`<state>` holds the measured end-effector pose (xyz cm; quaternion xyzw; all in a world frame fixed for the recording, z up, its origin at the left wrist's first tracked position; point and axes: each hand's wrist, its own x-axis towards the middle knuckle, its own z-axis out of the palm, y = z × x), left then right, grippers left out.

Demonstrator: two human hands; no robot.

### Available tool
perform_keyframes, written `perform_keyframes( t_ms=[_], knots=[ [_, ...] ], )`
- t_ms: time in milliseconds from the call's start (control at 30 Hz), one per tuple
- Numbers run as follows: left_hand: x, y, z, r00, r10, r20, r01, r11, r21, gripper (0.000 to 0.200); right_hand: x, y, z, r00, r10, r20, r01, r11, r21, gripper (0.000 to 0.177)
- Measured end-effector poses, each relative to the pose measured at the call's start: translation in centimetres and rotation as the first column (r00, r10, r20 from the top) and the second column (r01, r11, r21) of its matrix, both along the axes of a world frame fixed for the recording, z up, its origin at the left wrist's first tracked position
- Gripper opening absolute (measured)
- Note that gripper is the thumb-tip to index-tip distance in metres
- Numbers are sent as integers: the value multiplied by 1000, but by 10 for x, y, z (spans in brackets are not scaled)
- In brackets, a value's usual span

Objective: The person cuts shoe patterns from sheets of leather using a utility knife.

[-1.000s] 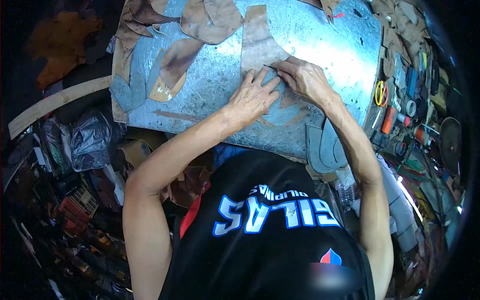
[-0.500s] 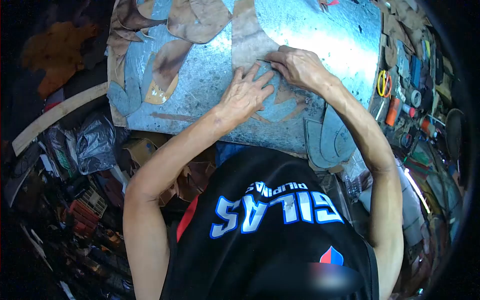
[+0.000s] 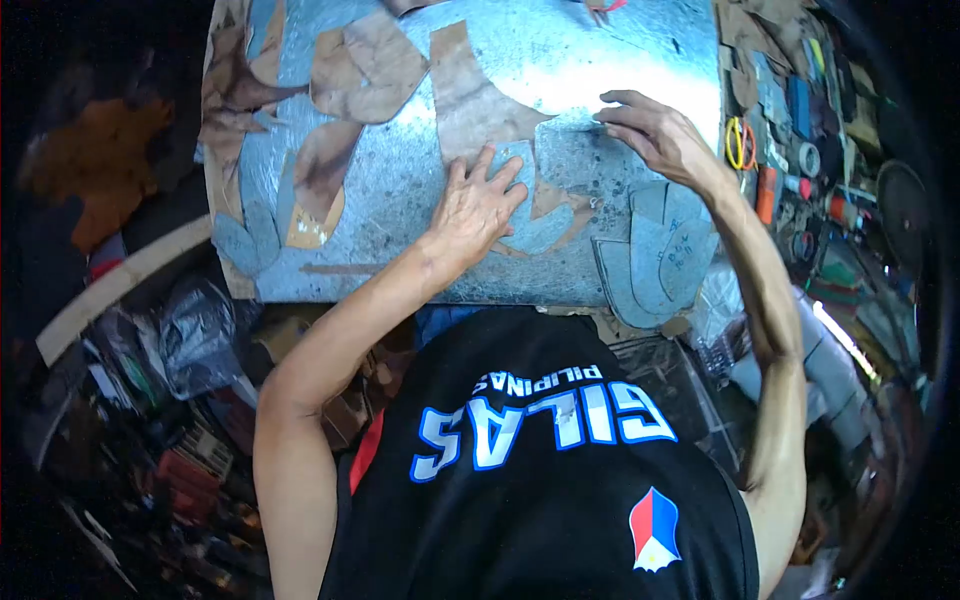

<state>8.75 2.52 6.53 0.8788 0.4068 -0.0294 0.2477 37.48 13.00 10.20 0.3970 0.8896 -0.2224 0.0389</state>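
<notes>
My left hand (image 3: 476, 212) lies with fingers spread on a grey-blue cut pattern piece (image 3: 540, 232). The curved piece rests on tan leather (image 3: 480, 105), which shows beyond my fingertips and along the pattern's right edge. My right hand (image 3: 668, 142) hovers over the bright part of the metal sheet, to the right of the leather. Its fingers point left and look parted, and no tool shows in them. Several stacked grey patterns (image 3: 660, 255) with handwriting lie at the near right of the sheet.
More brown leather pieces (image 3: 368, 68) are spread over the left of the metal-topped table (image 3: 385, 190). Yellow-handled scissors (image 3: 740, 143), an orange cylinder (image 3: 766, 195) and a tape roll (image 3: 808, 160) stand beyond its right edge. A curved wooden strip (image 3: 130, 285) is at the left.
My right hand has moved right, away from the leather beside my left hand. The thin dark thing at its fingertips no longer shows. My left hand stays on the pattern; the view has shifted slightly.
</notes>
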Motion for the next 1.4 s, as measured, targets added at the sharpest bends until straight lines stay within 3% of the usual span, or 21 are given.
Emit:
perform_keyframes(
  t_ms=[67, 100, 133, 267, 300, 533, 700, 900, 1000, 1100, 1400],
  knots=[
    [0, 1, 1, 999, -45, 7, 45, 999, 2, 52, -20, -32, 11, 907, -313, -281, 294, 950, -108, 31],
    [0, 4, 2, 999, -54, 4, 54, 999, -4, 54, -37, -52, 15, 825, -511, -242, 454, 853, -255, 33],
    [0, 5, 4, 998, -58, 2, 58, 998, -15, 55, -50, -76, 3, 752, -555, -354, 526, 830, -184, 32],
    [-4, 5, 1, 995, -83, 47, 81, 995, 53, 58, -102, -126, -33, 613, -679, -405, 692, 708, -140, 32],
    [-4, 8, 0, 994, -95, 46, 92, 994, 62, 59, -110, -128, -40, 620, -666, -415, 706, 704, -75, 31],
    [-3, 13, -1, 991, -136, -13, 136, 986, 94, 65, -119, -128, -46, 602, -702, -380, 743, 667, -55, 29],
    [-4, 12, -3, 992, -123, 5, 121, 982, 145, 68, -121, -125, -47, 652, -681, -334, 723, 691, 1, 27],
    [-4, 14, -3, 991, -132, -5, 131, 979, 159, 69, -122, -120, -38, 710, -678, -188, 688, 725, -16, 27],
    [-5, 14, -3, 990, -142, 10, 138, 971, 195, 67, -118, -120, -38, 716, -665, -212, 674, 738, -33, 25],
    [-5, 16, -1, 989, -149, -16, 150, 982, 118, 67, -118, -133, -34, 700, -682, -213, 688, 723, -52, 24],
    [-8, 11, -8, 985, -171, 16, 166, 971, 170, 61, -134, -157, -36, 600, -755, -264, 778, 627, -27, 22]
  ],
)
